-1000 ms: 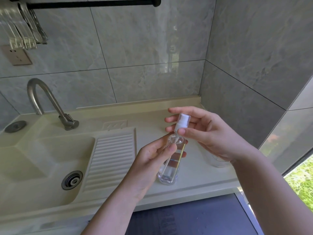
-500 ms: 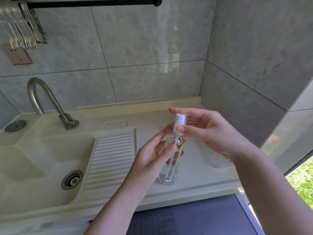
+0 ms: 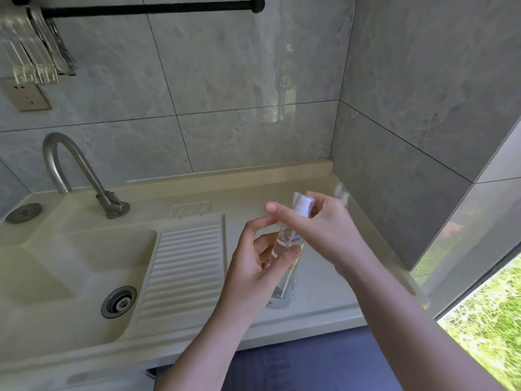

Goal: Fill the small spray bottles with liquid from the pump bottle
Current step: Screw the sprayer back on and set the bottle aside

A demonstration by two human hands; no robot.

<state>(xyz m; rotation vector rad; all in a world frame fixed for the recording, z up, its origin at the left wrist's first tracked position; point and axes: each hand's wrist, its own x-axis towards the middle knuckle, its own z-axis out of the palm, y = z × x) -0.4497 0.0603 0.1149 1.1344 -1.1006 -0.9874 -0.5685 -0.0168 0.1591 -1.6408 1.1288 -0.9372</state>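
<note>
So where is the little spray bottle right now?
The spray bottle stands on the counter right of the washboard, gripped by the left hand.

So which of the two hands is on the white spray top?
The right hand holds the white spray top; the left hand grips the clear bottle lower down.

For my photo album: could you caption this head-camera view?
Left hand grips a clear plastic spray bottle upright on a beige sink counter while right hand holds its white spray cap.
</note>
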